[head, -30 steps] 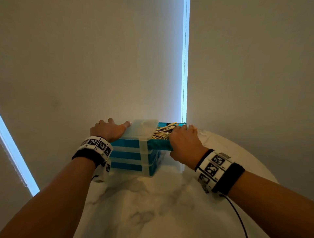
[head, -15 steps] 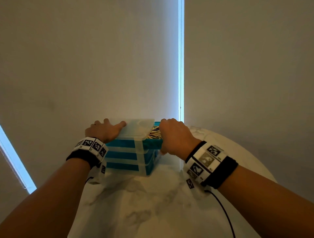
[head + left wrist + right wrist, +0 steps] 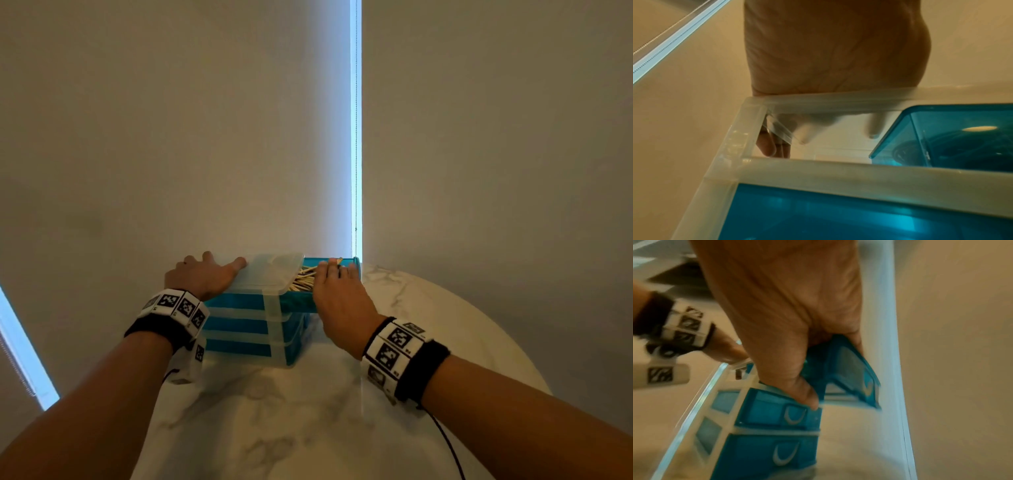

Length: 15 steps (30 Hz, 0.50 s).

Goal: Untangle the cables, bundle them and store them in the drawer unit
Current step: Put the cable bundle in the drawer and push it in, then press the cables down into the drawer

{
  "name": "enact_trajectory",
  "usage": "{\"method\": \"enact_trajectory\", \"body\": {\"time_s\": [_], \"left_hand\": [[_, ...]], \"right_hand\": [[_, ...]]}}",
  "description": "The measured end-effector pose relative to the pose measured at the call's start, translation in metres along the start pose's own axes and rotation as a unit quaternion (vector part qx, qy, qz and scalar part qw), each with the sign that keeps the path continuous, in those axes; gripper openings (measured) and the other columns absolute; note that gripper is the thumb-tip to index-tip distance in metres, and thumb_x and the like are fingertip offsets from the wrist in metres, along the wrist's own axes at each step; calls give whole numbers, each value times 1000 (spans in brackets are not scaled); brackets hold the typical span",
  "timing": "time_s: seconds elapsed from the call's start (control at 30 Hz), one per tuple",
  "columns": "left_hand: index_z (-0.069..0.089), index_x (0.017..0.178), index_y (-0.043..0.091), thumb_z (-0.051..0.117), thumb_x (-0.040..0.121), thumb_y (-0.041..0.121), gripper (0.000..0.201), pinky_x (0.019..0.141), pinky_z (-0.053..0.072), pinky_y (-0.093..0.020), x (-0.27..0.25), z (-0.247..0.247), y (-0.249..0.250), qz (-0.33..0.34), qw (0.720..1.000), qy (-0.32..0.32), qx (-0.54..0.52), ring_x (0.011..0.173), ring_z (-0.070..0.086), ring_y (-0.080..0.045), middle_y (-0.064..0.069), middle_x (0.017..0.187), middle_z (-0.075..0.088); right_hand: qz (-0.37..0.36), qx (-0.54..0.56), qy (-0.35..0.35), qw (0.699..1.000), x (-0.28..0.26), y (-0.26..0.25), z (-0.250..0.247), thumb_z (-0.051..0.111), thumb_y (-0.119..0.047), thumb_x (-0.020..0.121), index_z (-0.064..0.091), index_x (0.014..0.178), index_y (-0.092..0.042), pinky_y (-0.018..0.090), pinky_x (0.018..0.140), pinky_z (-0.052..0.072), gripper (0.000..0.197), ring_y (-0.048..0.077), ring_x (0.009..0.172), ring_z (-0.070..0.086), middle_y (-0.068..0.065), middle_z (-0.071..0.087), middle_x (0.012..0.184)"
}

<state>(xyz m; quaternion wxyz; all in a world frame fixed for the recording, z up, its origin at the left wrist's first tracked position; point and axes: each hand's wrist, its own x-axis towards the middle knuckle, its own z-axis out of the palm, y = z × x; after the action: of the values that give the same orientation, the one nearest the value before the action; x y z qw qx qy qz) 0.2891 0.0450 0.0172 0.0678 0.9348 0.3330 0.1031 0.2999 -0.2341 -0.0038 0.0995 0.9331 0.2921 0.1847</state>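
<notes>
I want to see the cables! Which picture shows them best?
The head view: pale cables lie bundled in the open top drawer, beside the right hand. Left wrist shows only dark shapes through blue plastic; right wrist shows none.

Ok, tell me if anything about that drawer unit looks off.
Only the top drawer of the drawer unit stands out: it juts out to the right, part open, with cables showing inside. The right hand grips its front; the left hand steadies the top.

Round marble table (image 3: 428,342) carries the drawer unit (image 3: 253,329).
</notes>
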Motion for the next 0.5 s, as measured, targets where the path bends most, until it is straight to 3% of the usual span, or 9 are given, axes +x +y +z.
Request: {"method": "enact_trajectory", "body": {"time_s": [0.1, 0.27, 0.4, 0.5], "left_hand": [[30, 165, 18, 25, 87, 96, 110, 117, 37, -54, -1, -1, 3, -7, 1000, -6, 12, 147, 43, -44, -25, 165, 36], [28, 165, 16, 22, 85, 98, 115, 117, 38, -52, -3, -1, 4, -7, 1000, -10, 21, 147, 43, -43, -25, 165, 37], [30, 164, 16, 23, 86, 97, 113, 115, 39, -53, -7, -3, 5, -3, 1000, -9, 15, 144, 45, -44, -24, 163, 39], [28, 165, 17, 24, 87, 96, 111, 115, 38, -52, -12, -5, 6, -7, 1000, -19, 10, 145, 44, -43, -23, 164, 37]], "right_hand": [[-9, 58, 1, 998, 1, 2, 8, 74, -18, 99, 10, 164, 12, 51, 131, 26, 96, 47, 156, 33, 37, 22, 169], [-19, 68, 9, 997, 7, -8, 12, 77, -22, 99, 14, 163, 11, 53, 130, 29, 96, 46, 156, 33, 35, 26, 169], [-21, 47, 33, 998, 10, -18, 12, 79, -28, 96, 22, 160, 11, 59, 132, 15, 94, 48, 157, 31, 36, 34, 165], [-13, 69, 51, 996, 12, -10, 16, 79, -44, 92, 27, 160, 2, 68, 130, 3, 98, 46, 159, 25, 30, 35, 166]]}}
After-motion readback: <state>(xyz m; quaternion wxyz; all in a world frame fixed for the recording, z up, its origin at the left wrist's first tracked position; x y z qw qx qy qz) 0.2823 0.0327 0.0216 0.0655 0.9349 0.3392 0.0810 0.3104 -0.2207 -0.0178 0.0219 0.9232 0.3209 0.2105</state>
